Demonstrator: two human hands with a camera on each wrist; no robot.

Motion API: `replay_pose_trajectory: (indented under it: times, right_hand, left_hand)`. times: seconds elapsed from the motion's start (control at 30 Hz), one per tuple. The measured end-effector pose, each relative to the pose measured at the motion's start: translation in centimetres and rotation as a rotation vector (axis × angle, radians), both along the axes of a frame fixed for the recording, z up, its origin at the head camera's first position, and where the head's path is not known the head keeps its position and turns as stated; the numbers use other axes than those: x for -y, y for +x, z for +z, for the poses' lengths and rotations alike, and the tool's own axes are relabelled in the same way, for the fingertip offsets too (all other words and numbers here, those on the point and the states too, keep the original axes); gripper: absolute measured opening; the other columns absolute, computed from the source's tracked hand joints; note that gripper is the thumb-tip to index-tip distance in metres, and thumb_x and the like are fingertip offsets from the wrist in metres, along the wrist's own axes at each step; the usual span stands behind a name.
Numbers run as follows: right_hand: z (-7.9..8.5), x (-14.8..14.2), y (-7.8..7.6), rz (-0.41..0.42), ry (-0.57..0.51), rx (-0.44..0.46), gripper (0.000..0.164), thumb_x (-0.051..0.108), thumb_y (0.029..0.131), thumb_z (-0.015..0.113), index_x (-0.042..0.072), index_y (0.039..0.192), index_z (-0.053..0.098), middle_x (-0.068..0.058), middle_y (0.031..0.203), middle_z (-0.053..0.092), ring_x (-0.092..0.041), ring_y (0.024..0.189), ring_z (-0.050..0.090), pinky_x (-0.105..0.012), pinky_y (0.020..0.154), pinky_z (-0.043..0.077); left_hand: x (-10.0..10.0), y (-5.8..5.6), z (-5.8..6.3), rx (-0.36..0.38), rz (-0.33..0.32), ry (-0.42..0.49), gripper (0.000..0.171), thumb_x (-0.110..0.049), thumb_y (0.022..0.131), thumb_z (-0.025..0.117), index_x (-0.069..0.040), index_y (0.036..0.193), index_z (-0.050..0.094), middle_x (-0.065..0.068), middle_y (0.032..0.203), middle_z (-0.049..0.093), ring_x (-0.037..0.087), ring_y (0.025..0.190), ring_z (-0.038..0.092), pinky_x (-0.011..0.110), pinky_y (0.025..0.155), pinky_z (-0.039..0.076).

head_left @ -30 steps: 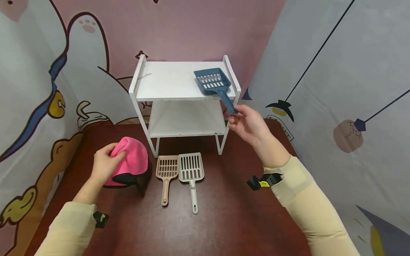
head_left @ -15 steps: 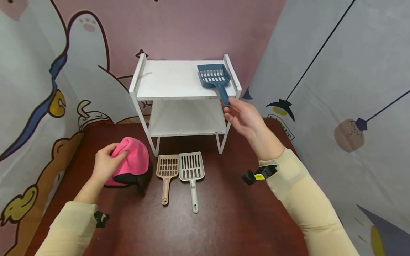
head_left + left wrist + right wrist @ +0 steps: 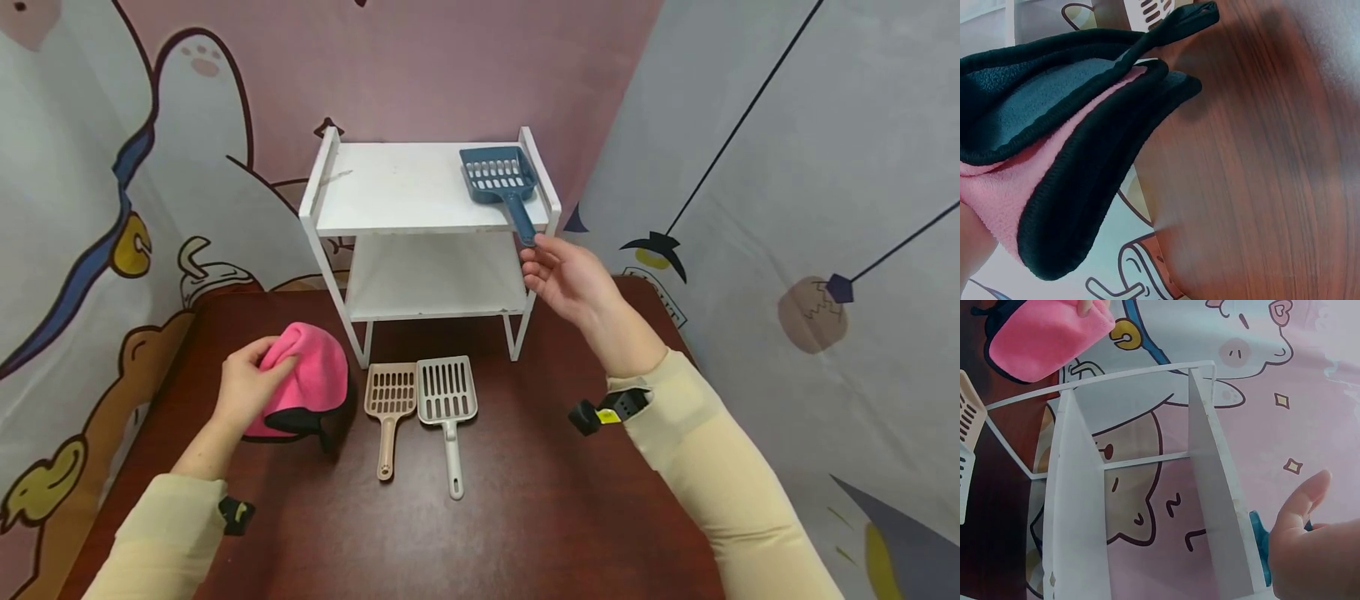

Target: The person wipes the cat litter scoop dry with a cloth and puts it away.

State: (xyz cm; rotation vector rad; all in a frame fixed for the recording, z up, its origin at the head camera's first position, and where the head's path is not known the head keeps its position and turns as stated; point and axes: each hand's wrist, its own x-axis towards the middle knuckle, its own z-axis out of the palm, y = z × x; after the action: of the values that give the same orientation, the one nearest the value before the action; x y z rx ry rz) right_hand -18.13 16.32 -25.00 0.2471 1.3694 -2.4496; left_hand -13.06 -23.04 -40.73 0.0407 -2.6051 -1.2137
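On the left in the head view, my left hand (image 3: 247, 383) grips a folded pink cloth (image 3: 311, 371) with black edging and a hanging loop. The left wrist view shows the folds of the cloth (image 3: 1007, 194) and its blue-grey inner side. My right hand (image 3: 577, 283) pinches the handle end of a blue slotted litter scoop (image 3: 517, 208), whose head lies at the right of the shelf's top board. Part of that handle end is hidden by the fingers. A beige litter scoop (image 3: 387, 417) and a light grey one (image 3: 450, 408) lie side by side below.
A white two-tier shelf (image 3: 405, 187) stands at the back of the dark red-brown table (image 3: 525, 508). Raised side rails flank its top board. Cartoon-printed sheets (image 3: 480, 67) enclose the table behind and at both sides.
The blue litter scoop has shifted slightly back and straightened on the top board, my right hand moving left and up with it. The left hand and cloth have hardly moved.
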Motion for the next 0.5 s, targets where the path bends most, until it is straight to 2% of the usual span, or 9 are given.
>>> replay_pose_trajectory:
  times: [0.2, 0.5]
  right_hand:
    - [0.3, 0.5, -0.3, 0.000, 0.010, -0.022, 0.011, 0.012, 0.100, 0.039, 0.003, 0.100, 0.045, -0.003, 0.071, 0.060, -0.010, 0.061, 0.056, -0.017, 0.059, 0.048]
    - [0.7, 0.8, -1.7, -0.076, 0.011, 0.038, 0.010, 0.010, 0.099, 0.041, 0.002, 0.099, 0.047, -0.005, 0.073, 0.062, -0.012, 0.066, 0.060, -0.017, 0.061, 0.049]
  left_hand:
    - [-0.1, 0.1, 0.0, 0.007, 0.002, 0.006, 0.026, -0.019, 0.085, 0.068, -0.001, 0.104, 0.065, 0.002, 0.080, 0.059, 0.003, 0.062, 0.046, 0.015, 0.054, 0.040]
    - [-0.3, 0.3, 0.2, -0.003, -0.002, 0.009, 0.027, -0.017, 0.085, 0.068, 0.001, 0.105, 0.065, 0.014, 0.087, 0.062, 0.002, 0.063, 0.046, 0.013, 0.054, 0.039]
